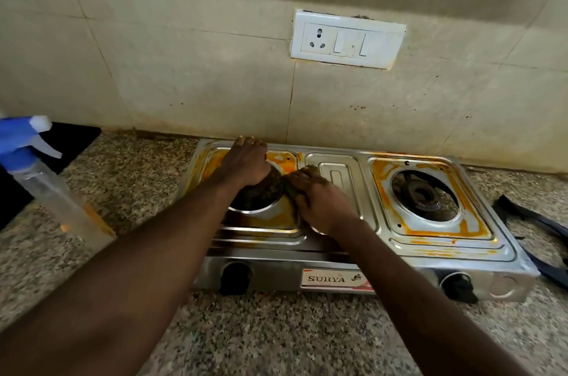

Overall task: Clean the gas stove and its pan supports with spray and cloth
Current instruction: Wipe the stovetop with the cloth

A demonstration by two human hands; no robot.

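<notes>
Well, my right hand [322, 197] is pressing down on the cloth [292, 188], and my fingers are curling over it and holding it tight. The cloth is sitting on the gas stove [445, 258], right at the edge of the left burner [261, 194] hole, between that hole and the raised middle part. My left hand [246, 160] is lying over the back of the left burner. Its fingers are bending down, but I cannot tell if they are gripping something or just resting. My two hands are almost touching.

Orange stains are running along the rims of both burner trays. The right burner [424, 194] is sitting well apart from my hands. Two black knobs [235, 277] are poking out of the front edge of the stove. The back edge of the stove is sitting close to the tiled wall [184, 74], where a white switch board [347, 40] is hanging.

The spray bottle [40, 175] is waiting on the counter [276, 329] far to my left, well apart from the stove. The black pan supports [538, 237] are lying on the counter just beside the stove's right edge, partly cut off. A wide strip of counter is showing in front of the stove.
</notes>
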